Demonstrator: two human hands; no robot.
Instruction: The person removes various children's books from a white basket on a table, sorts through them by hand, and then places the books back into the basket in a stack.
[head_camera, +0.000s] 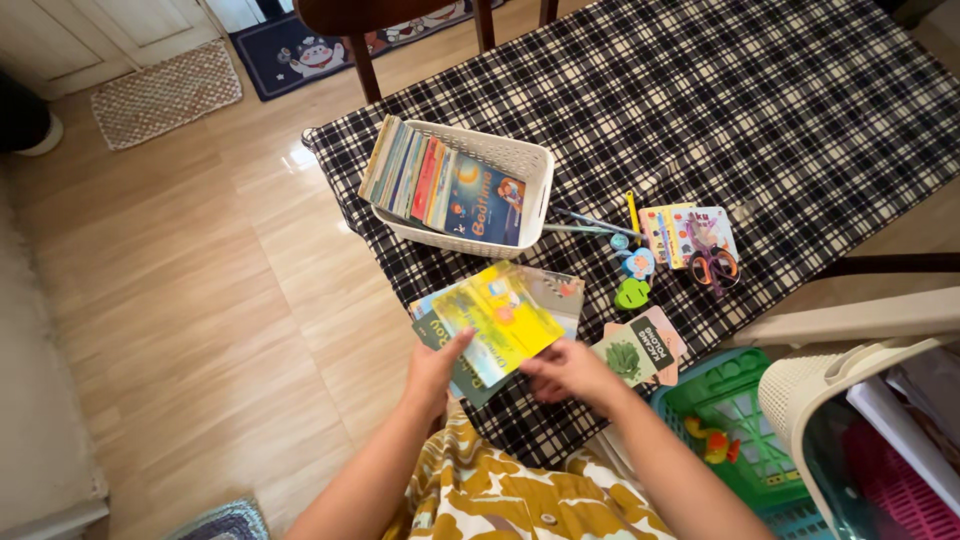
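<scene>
Hands worked a stack of thin picture books (497, 322) at the near edge of the desk (760, 110), which wore a black-and-white checked cloth. Left hand (432, 372) gripped the stack's lower left corner, thumb on top of the cover, fingers underneath and out of sight. Right hand (570, 372) lay on the stack's lower right edge, fingers curled against it; whether that grip was properly closed on a book could not be told. Top book was yellow, tilted, with darker covers fanned out beneath it. Stack sat partly on the cloth, partly lifted off by the hands.

Just behind the stack stood a white plastic basket (520, 160) with more books (440, 185) standing upright in it, a dark blue cover facing front. Right of the stack lay picture cards (640, 350), one showing a green leafy vegetable, touching the right wrist area. Further right: a green heart-shaped piece (632, 294), a blue figure piece (638, 263), a yellow pencil (633, 212), and a small pile of colourful booklets (685, 232) with orange-handled scissors (715, 268) on top.

Off the desk to the right, a green crate (745, 400) held a small orange toy (712, 445); a white mesh bin (810, 395) overlapped it. Person wore a mustard patterned garment (500, 495). Wooden floor to the left, a woven mat (165, 92) near the door, a chair (400, 20) at the desk's far side.
</scene>
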